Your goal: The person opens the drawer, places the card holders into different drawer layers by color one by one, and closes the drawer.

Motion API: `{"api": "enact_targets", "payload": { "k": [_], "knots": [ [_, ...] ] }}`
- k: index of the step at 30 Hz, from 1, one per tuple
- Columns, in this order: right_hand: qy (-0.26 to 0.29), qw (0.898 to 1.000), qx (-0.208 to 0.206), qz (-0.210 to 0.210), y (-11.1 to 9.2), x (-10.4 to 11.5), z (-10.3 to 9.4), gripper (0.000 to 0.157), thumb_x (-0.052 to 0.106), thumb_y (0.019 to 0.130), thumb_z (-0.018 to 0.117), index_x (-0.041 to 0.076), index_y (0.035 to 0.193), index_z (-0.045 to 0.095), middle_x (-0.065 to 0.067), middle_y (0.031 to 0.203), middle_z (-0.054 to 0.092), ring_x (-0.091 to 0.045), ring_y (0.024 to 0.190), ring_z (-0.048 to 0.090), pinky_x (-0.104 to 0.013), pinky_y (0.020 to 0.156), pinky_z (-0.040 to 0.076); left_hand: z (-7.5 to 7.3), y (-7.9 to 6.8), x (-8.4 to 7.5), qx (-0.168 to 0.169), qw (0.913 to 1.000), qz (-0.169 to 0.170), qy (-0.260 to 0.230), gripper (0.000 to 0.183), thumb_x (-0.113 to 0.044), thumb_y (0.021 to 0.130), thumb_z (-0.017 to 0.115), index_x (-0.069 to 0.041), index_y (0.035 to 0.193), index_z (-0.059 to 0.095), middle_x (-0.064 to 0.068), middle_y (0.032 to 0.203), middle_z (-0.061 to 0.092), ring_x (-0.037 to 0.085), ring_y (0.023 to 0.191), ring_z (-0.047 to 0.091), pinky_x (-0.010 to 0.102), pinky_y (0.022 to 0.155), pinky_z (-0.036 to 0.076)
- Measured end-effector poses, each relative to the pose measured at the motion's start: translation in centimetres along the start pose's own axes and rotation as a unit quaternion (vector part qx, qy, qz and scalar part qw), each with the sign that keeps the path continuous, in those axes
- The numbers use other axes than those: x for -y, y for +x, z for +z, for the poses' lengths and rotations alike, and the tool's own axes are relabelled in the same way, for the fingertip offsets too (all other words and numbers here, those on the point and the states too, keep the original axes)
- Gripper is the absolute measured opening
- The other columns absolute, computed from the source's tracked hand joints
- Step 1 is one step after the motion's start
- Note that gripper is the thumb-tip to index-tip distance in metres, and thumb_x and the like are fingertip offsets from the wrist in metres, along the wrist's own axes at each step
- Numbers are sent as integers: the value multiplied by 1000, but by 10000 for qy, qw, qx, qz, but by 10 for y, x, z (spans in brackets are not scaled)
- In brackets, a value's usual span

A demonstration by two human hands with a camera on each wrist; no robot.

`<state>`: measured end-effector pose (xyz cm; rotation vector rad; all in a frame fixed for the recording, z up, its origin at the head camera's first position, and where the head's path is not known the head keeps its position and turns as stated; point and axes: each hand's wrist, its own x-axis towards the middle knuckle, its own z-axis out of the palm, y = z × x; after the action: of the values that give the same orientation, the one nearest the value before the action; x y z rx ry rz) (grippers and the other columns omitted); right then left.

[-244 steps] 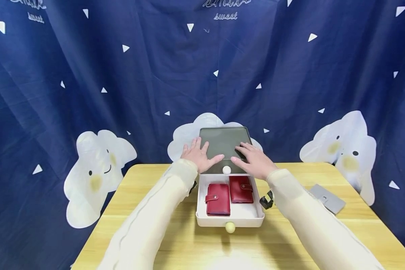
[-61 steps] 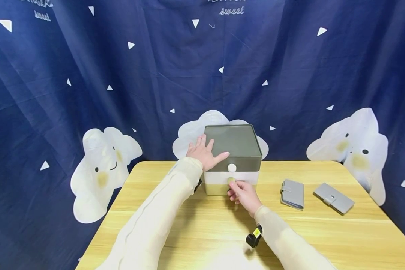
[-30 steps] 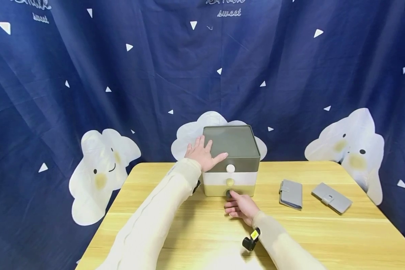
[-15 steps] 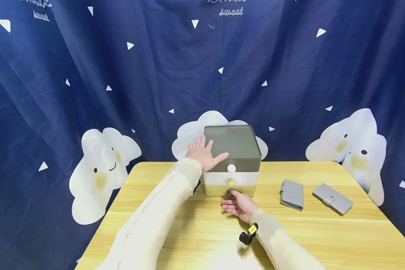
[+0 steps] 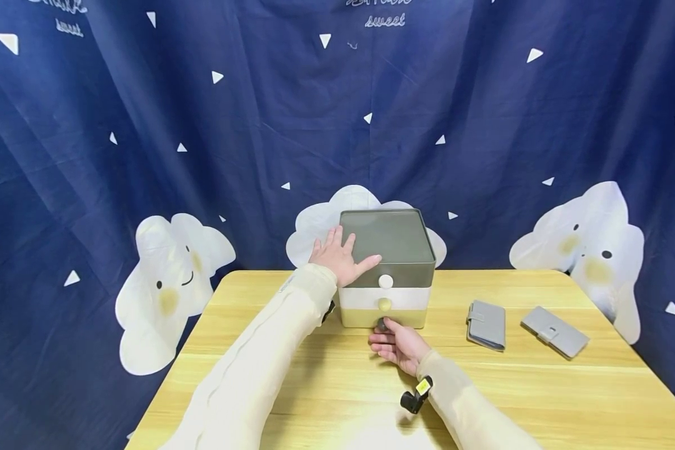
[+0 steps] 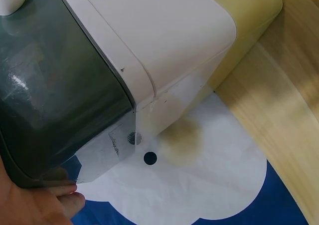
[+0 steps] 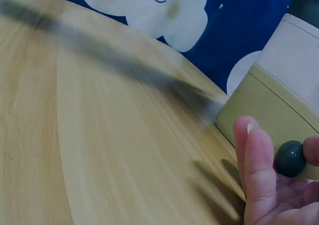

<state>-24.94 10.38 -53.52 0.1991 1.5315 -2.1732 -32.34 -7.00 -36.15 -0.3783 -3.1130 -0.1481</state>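
A small three-tier drawer box (image 5: pixel 390 237) stands on the table, its drawers all closed. The tiers are dark green with a white knob (image 5: pixel 385 281), white with a yellow knob (image 5: pixel 384 304), and yellow with a dark knob (image 5: pixel 381 324). My left hand (image 5: pixel 337 259) rests, fingers spread, on the left side of the top. At the bottom drawer, my right hand (image 5: pixel 400 345) pinches the dark knob (image 7: pixel 290 158); its other fingers reach out loosely beside it. What the drawers hold is hidden.
Two grey wallets with clasp straps lie right of the box, the nearer wallet (image 5: pixel 486 325) upright to me and the farther wallet (image 5: pixel 554 331) slanted. Behind the wooden table (image 5: pixel 326 387) hangs a dark blue curtain (image 5: pixel 247 125) with white clouds.
The white drawer, open with two red wallets inside 8.1 s ago, is closed. My right hand has moved from the yellow knob down to the dark one; the left hand stays on top.
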Motion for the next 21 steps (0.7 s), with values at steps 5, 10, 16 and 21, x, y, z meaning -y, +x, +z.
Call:
{"api": "enact_targets", "payload": {
  "k": [5, 10, 16, 21],
  "knots": [
    [182, 9997, 169, 58, -6, 1, -2, 44, 33, 104, 40, -8, 117, 48, -11, 93, 70, -13, 71, 68, -20, 61, 54, -3, -1, -3, -44, 10000, 56, 2, 109, -91, 74, 13, -18, 154, 23, 12, 161, 5, 26, 147, 1, 54, 114, 8],
    [272, 9986, 443, 120, -15, -1, 0, 44, 32, 104, 40, -9, 118, 47, -10, 93, 71, -12, 70, 69, -19, 60, 54, -8, -5, -3, -42, 10000, 48, 73, 106, -90, 76, 13, -18, 154, 23, 12, 161, 5, 26, 147, 1, 54, 114, 9],
    [193, 9978, 620, 162, -29, -8, 3, 46, 34, 104, 40, -9, 118, 47, -12, 96, 71, -12, 70, 69, -20, 61, 54, -7, -5, -1, -104, 9999, 65, 65, 107, -90, 76, 14, -17, 154, 25, 13, 160, 7, 26, 147, 3, 53, 114, 10],
    [120, 9970, 716, 255, -43, -15, 3, 48, 34, 103, 41, -10, 120, 47, -12, 99, 70, -12, 70, 69, -21, 61, 55, -3, -2, -1, 16, 10000, 32, 9, 110, -92, 73, 12, -18, 154, 23, 12, 161, 4, 26, 147, 0, 54, 115, 7]
  ]
}}
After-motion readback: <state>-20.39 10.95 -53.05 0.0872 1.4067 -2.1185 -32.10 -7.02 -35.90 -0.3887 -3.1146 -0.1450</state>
